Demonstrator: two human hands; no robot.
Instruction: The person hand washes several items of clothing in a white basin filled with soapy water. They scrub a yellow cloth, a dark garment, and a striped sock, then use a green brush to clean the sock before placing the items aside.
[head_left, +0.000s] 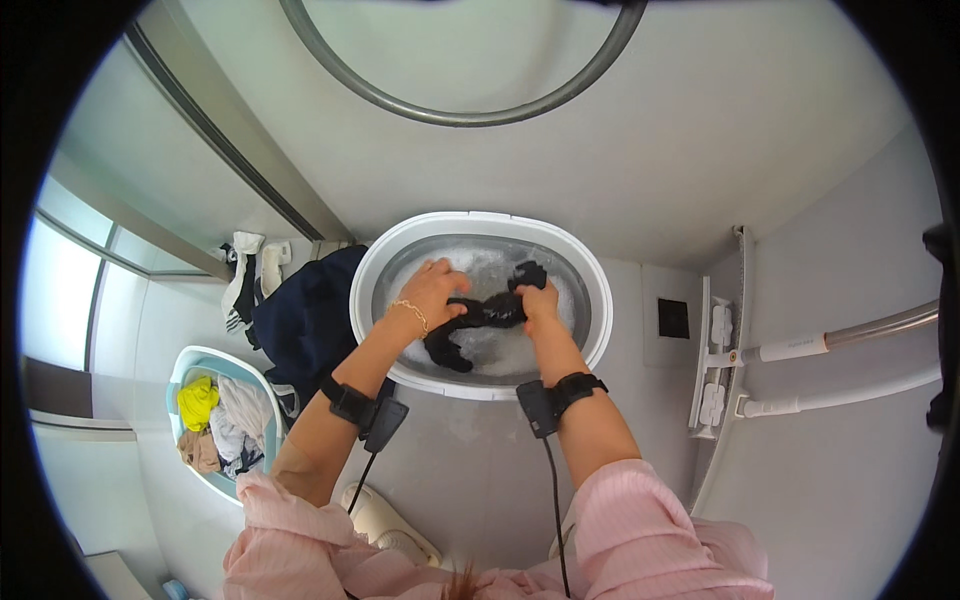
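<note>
An oval white basin (481, 391) holds cloudy, sudsy water. In it lies a long, wet black cloth (491, 309), shaped like a sock. My right hand (538, 301) grips the cloth near its upper right end, and a bunched part rises above the fingers. My left hand (433, 291) hovers over the left side of the water with its fingers apart. Its thumb is close to the cloth; whether they touch is unclear. From there the cloth's other end curls down toward the basin's front wall.
Dark navy fabric (304, 307) lies against the basin's left side. White-and-black socks (244, 277) are on the floor behind it. A white-and-teal laundry basket (274, 409) holds several garments. A floor drain (673, 319) and flat mops (712, 360) are at right; a grey hose (465, 118) loops above.
</note>
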